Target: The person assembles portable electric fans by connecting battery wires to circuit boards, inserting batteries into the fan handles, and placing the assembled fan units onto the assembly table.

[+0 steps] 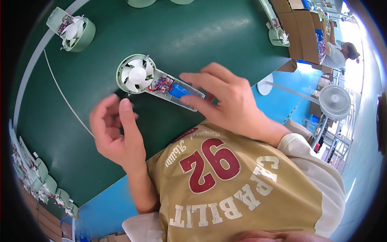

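A pale green handheld fan (137, 75) with white blades lies on the dark green table, its handle casing uncovered. Inside the handle sit a small circuit board (164, 84) with red wires and a blue battery (178, 91). My right hand (225, 94) straddles the handle's lower end, thumb over the battery and fingers along the far edge. Some of its fingertips are blurred. Just below the fan head is my left hand (121, 131), thumb raised and fingers loosely curled apart, with nothing visible in it.
Another opened fan (78, 34) lies at the far left, and one more (278, 36) at the far right. Several fan parts (48, 183) line the left table edge. Cardboard boxes (302, 34), a white standing fan (334, 101) and a person (336, 54) are on the right.
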A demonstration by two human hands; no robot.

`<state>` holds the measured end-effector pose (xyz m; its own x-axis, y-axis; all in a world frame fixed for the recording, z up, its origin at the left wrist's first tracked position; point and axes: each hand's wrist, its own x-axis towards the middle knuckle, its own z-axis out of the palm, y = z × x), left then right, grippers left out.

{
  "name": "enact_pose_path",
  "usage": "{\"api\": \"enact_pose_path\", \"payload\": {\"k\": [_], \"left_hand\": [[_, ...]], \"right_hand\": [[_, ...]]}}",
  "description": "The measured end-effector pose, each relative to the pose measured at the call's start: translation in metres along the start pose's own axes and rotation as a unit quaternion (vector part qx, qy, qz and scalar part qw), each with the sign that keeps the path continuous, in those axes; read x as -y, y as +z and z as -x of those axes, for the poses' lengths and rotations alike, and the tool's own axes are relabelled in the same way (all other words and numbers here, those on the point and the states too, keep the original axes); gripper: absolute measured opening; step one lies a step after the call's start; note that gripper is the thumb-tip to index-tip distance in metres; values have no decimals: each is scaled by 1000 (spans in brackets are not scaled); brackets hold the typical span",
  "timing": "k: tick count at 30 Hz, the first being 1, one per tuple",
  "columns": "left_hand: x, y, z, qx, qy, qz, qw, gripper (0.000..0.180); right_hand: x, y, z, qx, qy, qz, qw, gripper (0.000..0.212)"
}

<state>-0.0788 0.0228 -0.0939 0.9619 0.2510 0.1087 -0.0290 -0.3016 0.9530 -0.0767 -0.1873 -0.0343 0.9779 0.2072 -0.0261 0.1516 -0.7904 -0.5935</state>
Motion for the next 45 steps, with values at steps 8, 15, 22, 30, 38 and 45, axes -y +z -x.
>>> {"api": "enact_pose_path", "payload": {"k": [8, 15, 22, 30, 38, 45], "left_hand": [[-25, 11, -8, 162, -331, 163, 915, 28], [-22, 25, -5, 151, -340, 187, 909, 25], [-31, 37, 5, 125, -349, 184, 910, 19], [-22, 35, 20, 39, -342, 273, 898, 13], [-9, -8, 1, -75, -281, 166, 942, 22], [38, -99, -173, -146, -154, 31, 977, 26]], "right_hand": [[-1, 22, -29, -24, -118, -21, 992, 17], [-3, 20, -39, 61, -10, -137, 989, 7], [-9, 24, -37, 62, 134, -267, 952, 29], [-2, 19, -36, 135, 161, -380, 901, 38], [11, 47, -41, 139, 16, -374, 917, 53], [-52, 24, -11, -40, -145, -123, 981, 24]]}}
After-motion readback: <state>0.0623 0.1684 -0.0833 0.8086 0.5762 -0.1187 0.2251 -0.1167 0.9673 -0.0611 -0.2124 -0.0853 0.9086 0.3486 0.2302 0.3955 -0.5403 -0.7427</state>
